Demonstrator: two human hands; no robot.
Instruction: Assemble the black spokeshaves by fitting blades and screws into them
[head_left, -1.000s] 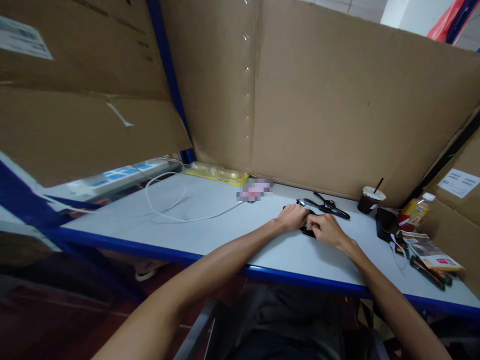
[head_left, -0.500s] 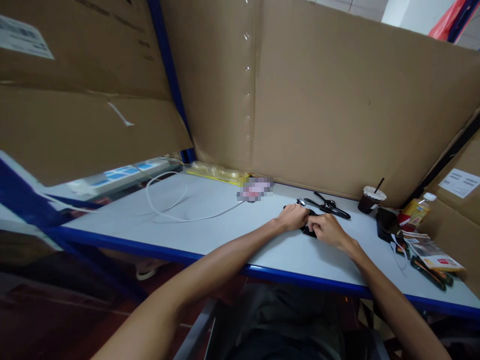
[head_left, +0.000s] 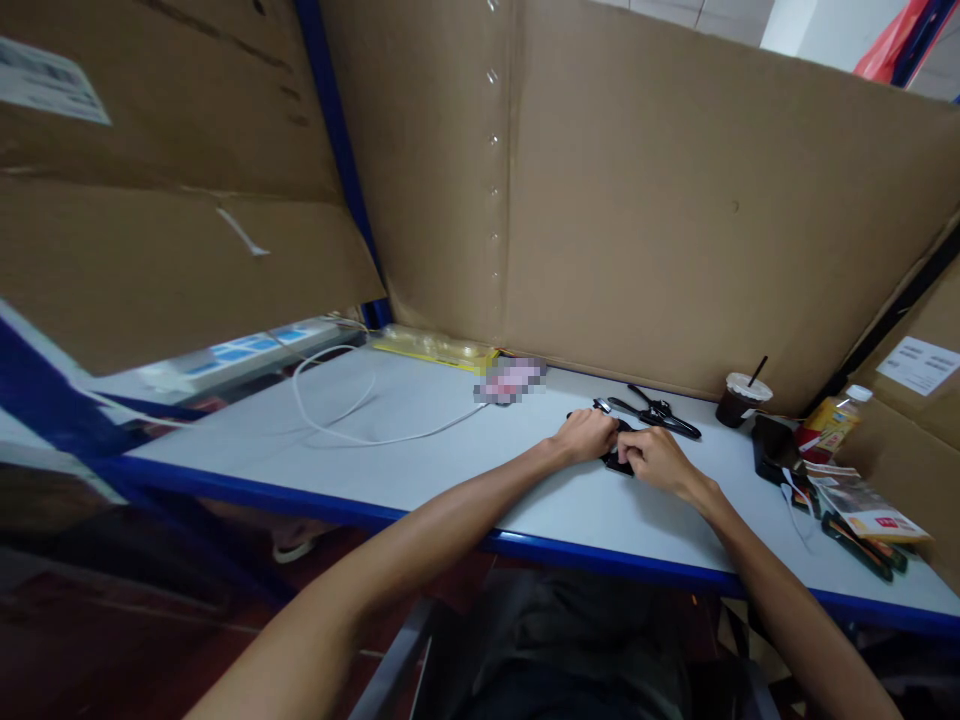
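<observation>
My left hand is closed over the left part of a flat black object on the white table. My right hand has its fingers curled and pressed on the same object from the right. The two hands nearly touch, and most of the object is hidden beneath them, so its kind cannot be made out. A small shiny metal piece shows just beyond my left hand. Behind the hands lies a black plier-like tool with its handles spread.
A white cable runs to a blurred-out phone-like item. At the right stand a lidded drink cup, a black box, a bottle and a packet. Cardboard walls the back; a power strip sits left.
</observation>
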